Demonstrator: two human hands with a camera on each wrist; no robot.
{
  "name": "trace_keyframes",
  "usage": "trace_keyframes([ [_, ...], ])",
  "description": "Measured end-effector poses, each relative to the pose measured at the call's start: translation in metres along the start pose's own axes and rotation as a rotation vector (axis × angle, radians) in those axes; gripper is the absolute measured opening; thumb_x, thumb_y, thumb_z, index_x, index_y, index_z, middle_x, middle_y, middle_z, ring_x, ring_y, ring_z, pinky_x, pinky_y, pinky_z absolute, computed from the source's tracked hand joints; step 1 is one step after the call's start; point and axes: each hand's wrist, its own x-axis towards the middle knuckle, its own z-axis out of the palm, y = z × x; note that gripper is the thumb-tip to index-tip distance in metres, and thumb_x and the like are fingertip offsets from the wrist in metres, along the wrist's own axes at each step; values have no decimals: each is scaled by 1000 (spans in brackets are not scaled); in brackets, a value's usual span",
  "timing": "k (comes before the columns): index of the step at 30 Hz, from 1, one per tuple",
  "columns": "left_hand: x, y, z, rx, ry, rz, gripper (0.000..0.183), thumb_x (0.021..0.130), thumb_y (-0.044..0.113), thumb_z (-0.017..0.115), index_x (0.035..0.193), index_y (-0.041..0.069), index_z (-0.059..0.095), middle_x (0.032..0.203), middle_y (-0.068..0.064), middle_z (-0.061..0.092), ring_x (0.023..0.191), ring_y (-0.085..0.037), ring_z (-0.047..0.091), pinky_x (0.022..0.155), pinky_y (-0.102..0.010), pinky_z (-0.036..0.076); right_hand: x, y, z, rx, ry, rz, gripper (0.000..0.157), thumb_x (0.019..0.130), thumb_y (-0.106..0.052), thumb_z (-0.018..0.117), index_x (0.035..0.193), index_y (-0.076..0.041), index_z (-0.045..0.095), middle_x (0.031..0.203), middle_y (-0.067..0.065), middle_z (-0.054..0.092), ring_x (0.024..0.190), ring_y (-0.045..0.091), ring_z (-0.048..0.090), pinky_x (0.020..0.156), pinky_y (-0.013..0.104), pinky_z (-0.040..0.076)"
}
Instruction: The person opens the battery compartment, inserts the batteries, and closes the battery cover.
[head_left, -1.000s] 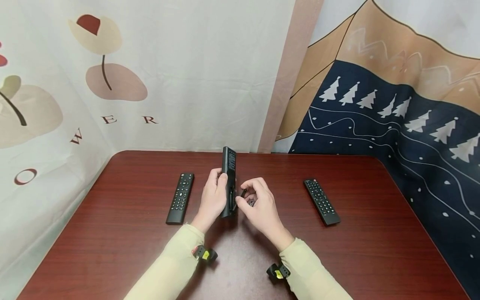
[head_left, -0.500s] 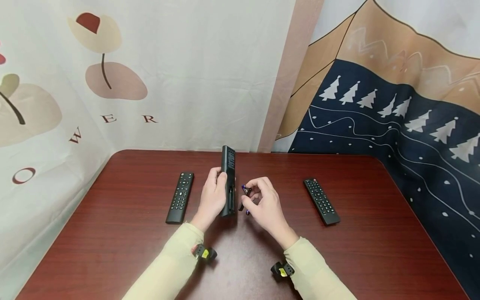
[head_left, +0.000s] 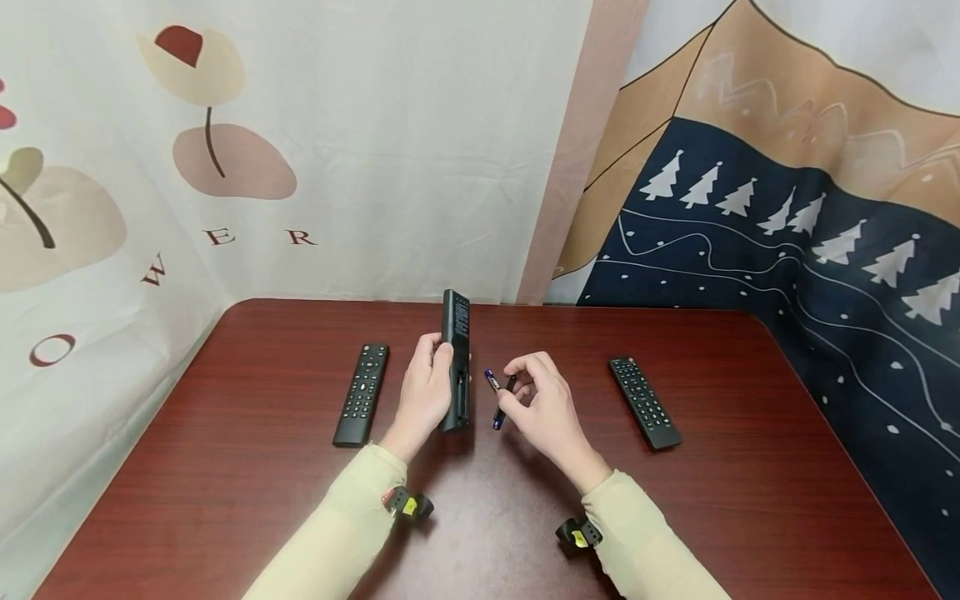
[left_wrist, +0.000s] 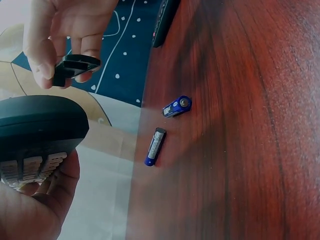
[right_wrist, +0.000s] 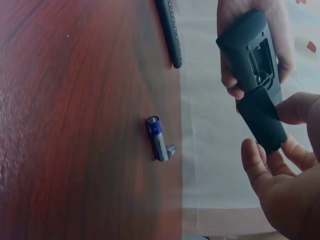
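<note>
My left hand (head_left: 426,392) grips a black remote control (head_left: 456,362), held on edge above the table with its back turned to the right. In the right wrist view the battery compartment (right_wrist: 261,62) in that back is uncovered, and no batteries show inside it. Thumb and fingers of my right hand (head_left: 546,412) pinch a small black battery cover (right_wrist: 264,119), apart from the remote. Below lie two blue-and-silver batteries, one battery (left_wrist: 156,146) and a second battery (left_wrist: 177,106), close together on the tabletop.
Another remote control (head_left: 361,396) lies buttons up on the left of the brown table (head_left: 247,500). A third remote control (head_left: 644,403) lies on the right. Printed curtains (head_left: 420,167) hang behind the table's far edge.
My right hand has drawn away to the right with the battery cover, away from the remote. Both batteries on the table now show past the fingers. The left hand has stayed nearly still.
</note>
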Motion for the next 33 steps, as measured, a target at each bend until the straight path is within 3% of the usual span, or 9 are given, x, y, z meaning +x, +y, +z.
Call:
trace_keyframes([
  [28, 1, 0, -4, -6, -5, -21, 33, 111, 27, 37, 134, 10, 52, 115, -13, 74, 85, -23, 71, 76, -35, 54, 0, 19, -17, -127, -33, 48, 18, 85, 2, 72, 101, -4, 66, 97, 8, 57, 77, 25, 60, 69, 29, 54],
  [33, 0, 1, -5, -9, -9, -24, 33, 111, 27, 37, 134, 11, 52, 115, -13, 74, 85, -23, 71, 76, -35, 54, 1, 23, -20, -163, -41, 49, 18, 85, 0, 72, 101, -4, 66, 98, 6, 57, 75, 20, 59, 69, 30, 53],
])
